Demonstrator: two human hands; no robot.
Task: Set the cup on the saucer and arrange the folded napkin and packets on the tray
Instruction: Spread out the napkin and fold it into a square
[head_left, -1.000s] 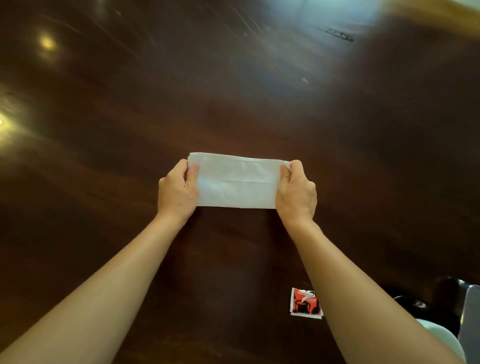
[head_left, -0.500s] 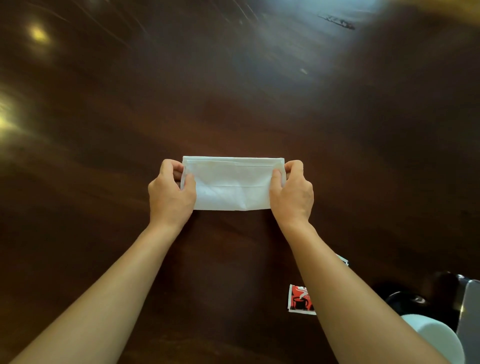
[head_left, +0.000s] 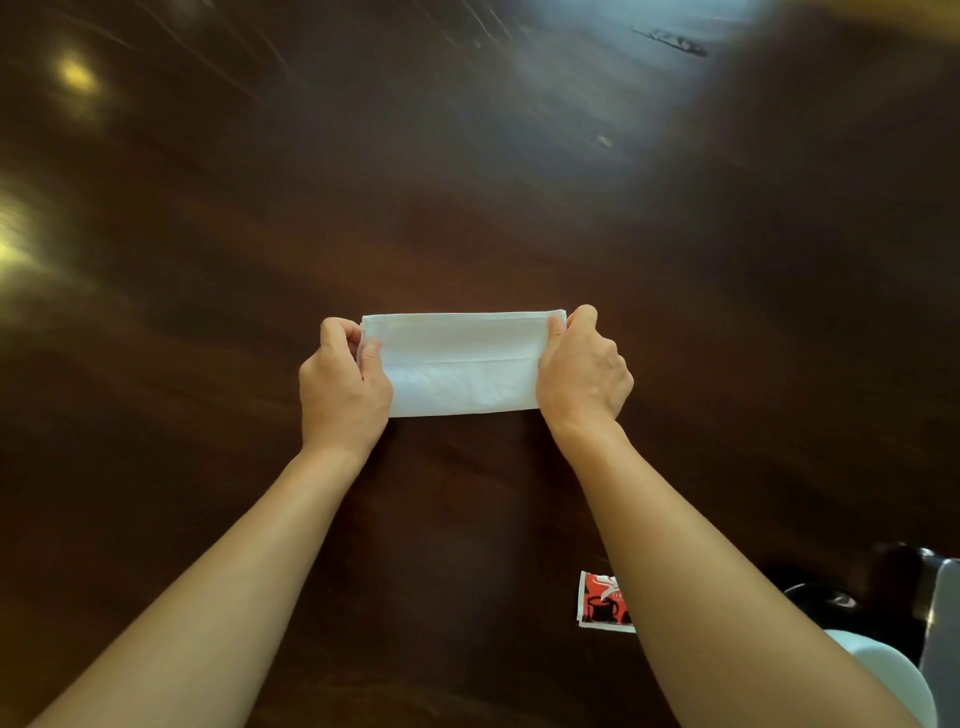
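- White folded paper napkin (head_left: 462, 364): a long rectangle lying across the middle of the view, on or just above the dark polished wooden table (head_left: 467, 182); cannot tell whether it touches the wood. One crease line runs along its length, a little above the mid-height.
- Left hand (head_left: 343, 387): at the napkin's 9 o'clock end. Thumb lies on top of the paper, fingers curl round the far corner; a pinch grip on that short edge.
- Right hand (head_left: 582, 374): at the napkin's 3 o'clock end, mirror of the left. Thumb on top near the far corner, fingers wrapped behind; pinching the short edge.
- Both bare forearms run in from the 6 o'clock side, angled toward each other.
- Red, black and white paper packet (head_left: 602, 603): flat on the table at about 5 o'clock from the napkin, well apart from it. Printed with a cup motif. Its right part is hidden by the right forearm.
- White rounded object (head_left: 878, 670) at the lower right corner, about 4 o'clock: partly cut off by forearm and frame edge; cannot tell whether cup or saucer.
- Dark glossy object (head_left: 821, 603) just beyond it, and a grey upright edge (head_left: 943, 618) at the frame's right border; neither identifiable.
- Table shows bright light reflections at 10 o'clock and 1 o'clock.
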